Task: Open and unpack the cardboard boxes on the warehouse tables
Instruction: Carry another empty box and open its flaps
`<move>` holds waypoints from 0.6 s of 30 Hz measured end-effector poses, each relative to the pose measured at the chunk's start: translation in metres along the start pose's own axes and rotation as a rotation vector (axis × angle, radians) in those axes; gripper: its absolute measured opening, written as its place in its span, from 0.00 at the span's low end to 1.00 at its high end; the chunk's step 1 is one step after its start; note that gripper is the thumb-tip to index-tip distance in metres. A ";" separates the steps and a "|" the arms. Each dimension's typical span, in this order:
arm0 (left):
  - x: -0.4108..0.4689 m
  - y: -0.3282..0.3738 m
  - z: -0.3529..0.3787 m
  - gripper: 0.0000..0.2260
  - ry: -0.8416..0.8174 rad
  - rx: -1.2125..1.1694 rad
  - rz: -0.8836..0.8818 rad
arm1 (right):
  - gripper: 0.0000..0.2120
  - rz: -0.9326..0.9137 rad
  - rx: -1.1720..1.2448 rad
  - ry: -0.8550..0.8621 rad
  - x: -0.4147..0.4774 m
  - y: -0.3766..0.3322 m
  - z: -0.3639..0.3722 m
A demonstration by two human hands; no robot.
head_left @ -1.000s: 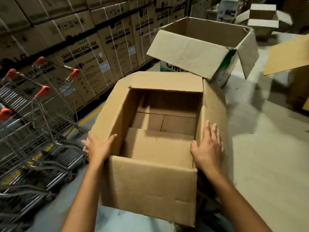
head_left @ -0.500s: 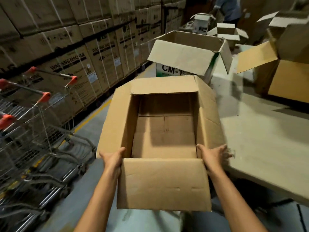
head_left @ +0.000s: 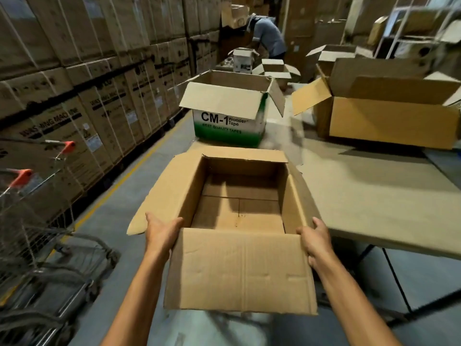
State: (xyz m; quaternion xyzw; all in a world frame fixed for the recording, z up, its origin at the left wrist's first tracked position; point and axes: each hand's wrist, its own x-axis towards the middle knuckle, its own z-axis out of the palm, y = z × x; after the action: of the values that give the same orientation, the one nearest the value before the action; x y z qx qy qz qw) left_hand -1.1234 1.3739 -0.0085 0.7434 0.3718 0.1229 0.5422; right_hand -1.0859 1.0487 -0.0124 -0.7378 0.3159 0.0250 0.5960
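Both hands on the open cardboard box — left hand clasping its near-left corner, right hand its near-right corner. It sits at the table edge, flaps splayed, nothing inside — the CM-1 tape box just behind.
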 end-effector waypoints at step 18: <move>-0.290 0.033 0.156 0.41 -0.531 0.039 0.306 | 0.32 0.032 0.241 0.554 -0.115 0.147 -0.354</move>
State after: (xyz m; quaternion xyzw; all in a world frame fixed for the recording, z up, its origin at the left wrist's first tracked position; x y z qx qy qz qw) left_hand -1.2190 1.0592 0.0258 0.8072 0.1030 -0.0026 0.5812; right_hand -1.3712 0.7690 0.0105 -0.6355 0.4787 -0.2057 0.5698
